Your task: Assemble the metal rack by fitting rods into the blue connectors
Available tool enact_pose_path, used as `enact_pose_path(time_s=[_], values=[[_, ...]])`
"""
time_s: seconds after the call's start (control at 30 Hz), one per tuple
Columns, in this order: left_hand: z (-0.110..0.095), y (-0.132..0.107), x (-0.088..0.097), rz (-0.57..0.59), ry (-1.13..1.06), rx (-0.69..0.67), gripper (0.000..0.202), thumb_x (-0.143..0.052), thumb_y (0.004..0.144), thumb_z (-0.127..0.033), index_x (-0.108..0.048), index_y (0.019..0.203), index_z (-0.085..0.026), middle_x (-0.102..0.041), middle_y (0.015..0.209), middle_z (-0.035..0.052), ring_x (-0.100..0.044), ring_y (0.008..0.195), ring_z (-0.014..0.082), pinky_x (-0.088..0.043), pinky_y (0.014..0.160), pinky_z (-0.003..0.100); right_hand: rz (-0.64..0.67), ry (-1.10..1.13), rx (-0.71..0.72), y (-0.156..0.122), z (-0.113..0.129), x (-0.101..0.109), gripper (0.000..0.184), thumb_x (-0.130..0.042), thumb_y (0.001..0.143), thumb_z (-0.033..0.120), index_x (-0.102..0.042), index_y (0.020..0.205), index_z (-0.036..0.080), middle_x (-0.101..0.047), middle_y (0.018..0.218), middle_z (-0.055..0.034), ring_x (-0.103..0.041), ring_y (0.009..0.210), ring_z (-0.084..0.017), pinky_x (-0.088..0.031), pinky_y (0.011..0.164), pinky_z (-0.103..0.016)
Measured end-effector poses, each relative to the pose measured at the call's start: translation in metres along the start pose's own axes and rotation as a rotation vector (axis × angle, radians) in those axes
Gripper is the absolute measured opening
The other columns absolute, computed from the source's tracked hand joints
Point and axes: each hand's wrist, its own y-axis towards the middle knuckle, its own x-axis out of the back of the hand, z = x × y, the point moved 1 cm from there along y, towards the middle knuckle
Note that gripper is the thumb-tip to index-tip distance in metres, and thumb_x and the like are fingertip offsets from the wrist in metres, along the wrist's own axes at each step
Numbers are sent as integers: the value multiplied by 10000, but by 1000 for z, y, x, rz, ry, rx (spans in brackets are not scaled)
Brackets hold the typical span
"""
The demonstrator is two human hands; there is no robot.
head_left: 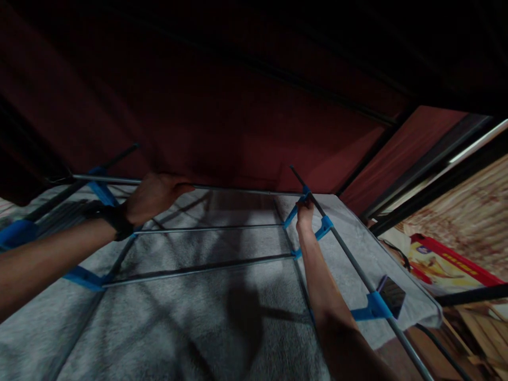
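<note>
A rack frame of thin metal tubes and blue plastic connectors lies on a grey cloth (190, 317). My left hand (156, 197), with a black band at the wrist, is closed over the far metal tube (238, 189); its fingertips are hidden behind the tube. At the other end of that tube, my right hand (305, 212) grips a blue connector (305, 193) joined to the long right side tube (353, 262). Two more crossbars, one of them a nearer metal tube (198, 270), run between the two sides. A blue connector (103, 193) sits left of my left hand.
Behind the frame rises a dark red panel (246, 132). A phone (392, 297) lies on the cloth beside the right side tube. Beyond the cloth's right edge are a red and yellow package (448, 264), a dark bar (444, 198) and wooden pieces (472, 333).
</note>
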Motion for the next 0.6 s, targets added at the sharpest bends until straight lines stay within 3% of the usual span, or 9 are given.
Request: enact_pose_path(time_s=[0.2,0.37,0.5,0.6], values=[[-3,6,2,-45,-137,58,392,-482,895,-466,-758,1060,-241,-762,1043,25,-699,925,256,-491,880,355,8,-38,26,0,-2,3,292,-475,619,341,-514,877,211,-504,782,32,-435,715,-126,-393,722,-283],[-2,8,-2,-71,-64,40,386,-479,891,-419,-763,1021,-193,-761,1049,63,-697,950,261,-451,954,382,0,-51,29,-3,-2,3,325,-472,620,335,-509,919,214,-518,818,16,-449,745,-136,-399,737,-287],[2,6,-10,-28,-78,53,386,-485,904,-431,-742,1058,-188,-757,1066,67,-690,954,247,-447,930,359,7,-49,30,-1,2,4,326,-482,619,323,-519,922,209,-502,816,19,-448,742,-135,-414,749,-292],[-2,1,-12,5,12,59,400,-457,931,-413,-714,1100,-158,-745,1088,113,-674,997,282,-401,959,417,30,-66,34,-4,1,7,338,-486,633,306,-534,953,204,-528,868,2,-474,795,-150,-434,810,-326]])
